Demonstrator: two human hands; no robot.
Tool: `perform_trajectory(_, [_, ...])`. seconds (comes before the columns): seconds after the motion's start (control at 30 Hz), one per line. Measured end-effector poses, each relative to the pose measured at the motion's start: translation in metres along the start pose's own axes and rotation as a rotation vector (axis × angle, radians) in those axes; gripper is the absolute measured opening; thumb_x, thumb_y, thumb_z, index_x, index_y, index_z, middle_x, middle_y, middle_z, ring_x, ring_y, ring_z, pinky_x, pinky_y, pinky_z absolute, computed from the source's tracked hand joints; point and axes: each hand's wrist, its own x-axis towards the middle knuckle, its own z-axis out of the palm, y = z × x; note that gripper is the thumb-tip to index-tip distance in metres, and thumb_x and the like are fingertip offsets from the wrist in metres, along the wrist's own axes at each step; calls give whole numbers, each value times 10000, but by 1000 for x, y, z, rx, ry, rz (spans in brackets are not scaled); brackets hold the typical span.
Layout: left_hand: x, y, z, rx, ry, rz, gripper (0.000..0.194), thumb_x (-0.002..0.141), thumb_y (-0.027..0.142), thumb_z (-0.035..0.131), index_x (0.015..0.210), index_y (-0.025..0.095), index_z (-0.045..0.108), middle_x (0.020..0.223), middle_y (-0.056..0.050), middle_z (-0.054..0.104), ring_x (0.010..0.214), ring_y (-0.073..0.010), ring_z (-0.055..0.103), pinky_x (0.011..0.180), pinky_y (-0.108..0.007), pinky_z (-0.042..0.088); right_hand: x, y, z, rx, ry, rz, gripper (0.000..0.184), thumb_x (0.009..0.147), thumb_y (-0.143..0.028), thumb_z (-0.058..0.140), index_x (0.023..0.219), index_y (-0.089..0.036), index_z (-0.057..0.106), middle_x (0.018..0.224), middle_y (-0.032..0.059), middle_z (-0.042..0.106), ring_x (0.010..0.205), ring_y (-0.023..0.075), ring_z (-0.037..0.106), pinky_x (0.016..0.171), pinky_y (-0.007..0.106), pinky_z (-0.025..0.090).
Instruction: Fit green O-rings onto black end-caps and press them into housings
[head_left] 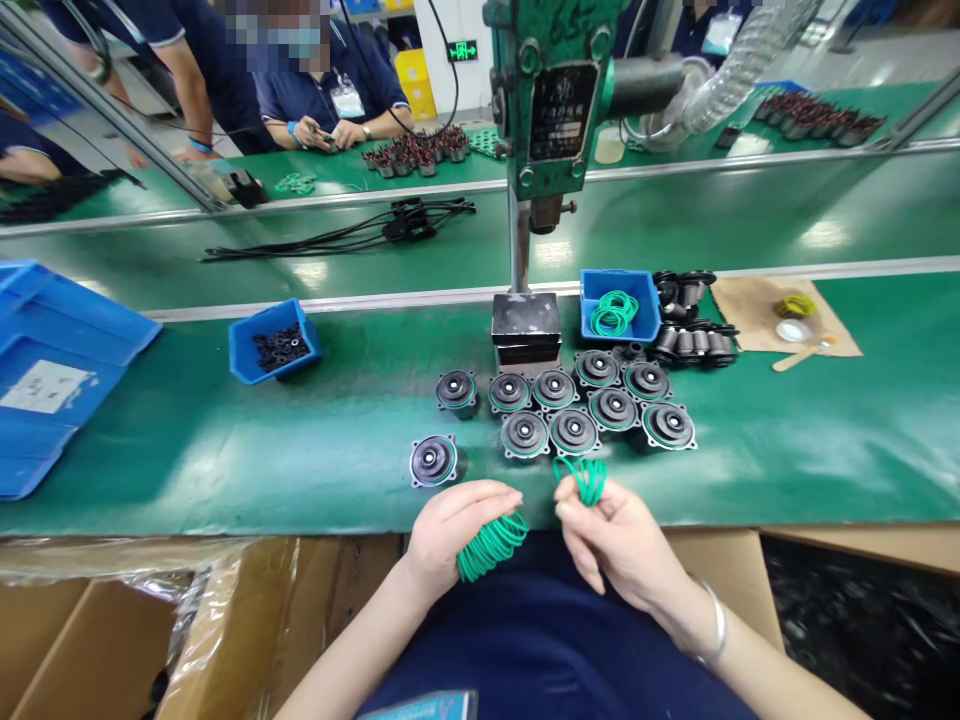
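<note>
Rings (492, 548), thin and green, are bunching in our left hand (454, 525), its grip curling around them, while our right hand (619, 540) is pinching a smaller cluster (591, 482) between thumb and fingers. Just beyond, round black housings (525, 434) are sitting on the green bench (337, 430), near a metal block (525, 318). Behind them, a blue bin (649, 322) is holding more loops (615, 314); farther left, another bin (241, 348) is holding small black parts (282, 347).
</note>
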Motion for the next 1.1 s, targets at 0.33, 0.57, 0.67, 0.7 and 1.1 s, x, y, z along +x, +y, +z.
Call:
perform_trajectory(0.33, [-5, -5, 4, -55, -68, -15, 332, 985, 165, 520, 1300, 182, 626, 1069, -97, 739, 925, -166, 721, 804, -249, 606, 7, 3, 5, -77, -65, 112, 388, 737, -459, 801, 752, -139, 582, 409, -118, 373, 292, 16, 304, 311, 143, 305])
perform_trajectory(0.57, [1, 2, 5, -48, 48, -175, 305, 962, 153, 566, 1248, 197, 662, 976, -75, 727, 844, -144, 714, 777, -241, 613, 7, 2, 8, -58, -6, 62, 382, 860, -503, 675, 952, -161, 531, 442, -60, 560, 249, 40, 366, 294, 129, 202])
perform_trajectory(0.67, [2, 1, 6, -21, 3, -128, 325, 950, 156, 588, 1267, 193, 650, 964, -73, 718, 852, -141, 702, 778, -242, 603, 10, 8, 13, -118, -119, 117, 415, 785, -480, 762, 938, -137, 586, 431, -100, 486, 285, 27, 373, 336, 134, 298])
perform_trajectory(0.7, [1, 0, 7, -18, -8, -120, 328, 951, 158, 586, 1272, 191, 645, 972, -77, 717, 863, -144, 702, 781, -245, 603, 11, 9, 14, -144, -138, 126, 411, 779, -480, 767, 921, -131, 601, 413, -110, 449, 287, 25, 362, 342, 137, 307])
perform_trajectory(1.1, [4, 6, 2, -177, 57, -360, 180, 953, 185, 589, 1057, 150, 732, 894, -56, 755, 763, -139, 723, 686, -184, 616, 7, -1, 8, 38, 87, -24, 350, 887, -502, 651, 968, -191, 510, 457, -92, 519, 258, 18, 300, 287, 122, 174])
